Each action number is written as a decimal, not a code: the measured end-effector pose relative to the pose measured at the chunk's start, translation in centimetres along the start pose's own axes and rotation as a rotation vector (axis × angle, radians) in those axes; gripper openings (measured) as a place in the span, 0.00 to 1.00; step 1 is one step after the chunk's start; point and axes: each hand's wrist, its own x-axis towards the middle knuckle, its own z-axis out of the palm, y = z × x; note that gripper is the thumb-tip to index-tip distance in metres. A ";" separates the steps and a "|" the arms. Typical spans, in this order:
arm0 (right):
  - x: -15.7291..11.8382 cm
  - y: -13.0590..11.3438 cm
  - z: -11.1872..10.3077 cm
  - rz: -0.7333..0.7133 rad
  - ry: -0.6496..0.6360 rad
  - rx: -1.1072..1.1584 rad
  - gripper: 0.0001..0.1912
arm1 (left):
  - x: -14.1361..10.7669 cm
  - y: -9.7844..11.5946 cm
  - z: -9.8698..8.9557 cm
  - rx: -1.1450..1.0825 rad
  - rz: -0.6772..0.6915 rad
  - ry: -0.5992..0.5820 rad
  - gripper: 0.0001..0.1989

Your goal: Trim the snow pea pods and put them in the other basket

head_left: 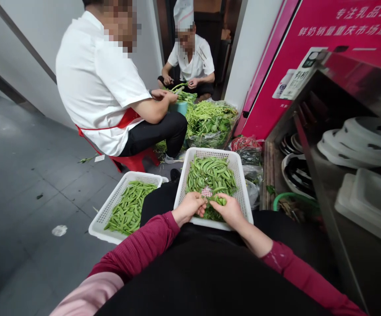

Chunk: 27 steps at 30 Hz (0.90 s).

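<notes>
A white perforated basket [244, 193] of green pea pods [212, 173] rests on my lap. Over its near side, my right hand [231, 210] is closed round a few pea pods [221, 200]. My left hand [190, 206] faces it with thumb and fingers pinched together, close to the right fingertips. Whatever lies in that pinch is too small to make out. Between the heaps, a patch of the basket's bottom shows near my fingertips. Below my hands lies a darker green pile [212, 213], partly covered by them.
Left of my leg, a second white basket [99, 226] holds more pods. One person [101, 83] sits on a red stool [134, 163]; another [190, 57] squats in the doorway; both handle greens. A bag of leafy stems [212, 118] stands ahead. Metal shelves [328, 193] with dishes are at right.
</notes>
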 end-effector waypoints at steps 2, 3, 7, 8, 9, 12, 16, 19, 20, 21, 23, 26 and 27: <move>0.1 0.2 -0.7 0.114 0.063 0.249 0.13 | 0.4 -0.7 -0.3 0.269 -0.078 0.034 0.06; 0.2 0.3 -1.2 0.170 0.078 0.363 0.15 | 0.6 -1.0 -0.6 0.398 -0.104 0.042 0.05; 0.3 0.6 -2.5 0.331 0.002 0.665 0.18 | 0.4 -0.3 -1.6 0.678 0.032 0.053 0.14; 0.2 0.6 -2.6 0.354 -0.012 0.690 0.18 | 0.1 0.3 -1.6 0.749 0.123 0.043 0.22; 0.2 0.7 -2.5 0.373 -0.016 0.707 0.18 | -0.2 0.9 -1.6 0.813 0.213 0.014 0.27; 0.1 0.9 -1.8 0.405 -0.031 0.755 0.18 | -1.2 2.7 -0.8 0.897 0.349 -0.157 0.19; 0.0 1.2 -1.3 0.378 -0.083 0.645 0.17 | -1.7 3.9 0.0 0.945 0.362 -0.211 0.13; 0.0 1.1 -2.3 0.109 0.077 0.201 0.16 | -2.0 4.1 -0.2 1.026 0.411 -0.218 0.11; -0.1 1.0 -2.8 -0.041 0.105 0.021 0.16 | -2.1 4.1 -0.4 1.072 0.433 -0.229 0.10; -0.1 0.8 -3.3 -0.195 0.076 -0.142 0.15 | -2.3 4.1 -0.5 1.120 0.458 -0.241 0.10; -0.2 0.3 -4.0 -0.431 -0.127 -0.365 0.13 | -2.7 4.0 -0.5 1.195 0.513 -0.256 0.09; -0.4 -0.5 -3.4 -0.460 -0.331 -0.406 0.08 | -3.1 3.7 -0.2 1.186 0.597 -0.173 0.09; -0.4 -0.6 -2.8 -0.402 -0.304 -0.338 0.06 | -3.1 3.4 0.0 1.150 0.617 -0.110 0.10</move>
